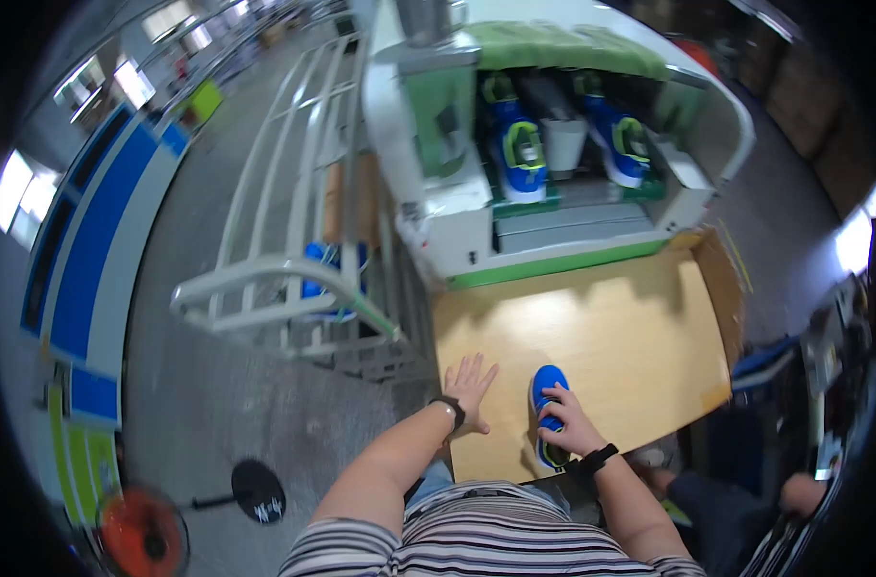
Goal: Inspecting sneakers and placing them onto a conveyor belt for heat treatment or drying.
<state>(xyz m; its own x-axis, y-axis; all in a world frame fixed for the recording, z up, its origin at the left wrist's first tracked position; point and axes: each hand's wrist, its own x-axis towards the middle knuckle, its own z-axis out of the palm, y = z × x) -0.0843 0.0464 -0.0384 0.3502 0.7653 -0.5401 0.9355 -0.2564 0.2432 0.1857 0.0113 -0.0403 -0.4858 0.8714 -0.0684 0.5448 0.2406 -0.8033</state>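
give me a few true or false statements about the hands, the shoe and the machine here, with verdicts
1. The right hand rests on a blue shoe with a green heel. True.
2. The left hand grips the shoe. False: it lies flat, fingers spread, on the light wooden table.
3. Two blue and green shoes sit inside the white machine with green trim. True.
4. The white metal rack stands to the person's right. False: it stands on the left.

A grey concrete floor (pixel 226 404) runs past a white metal rack (pixel 275 221), blue wall panels (pixel 92 240) and bright windows (pixel 20 192).
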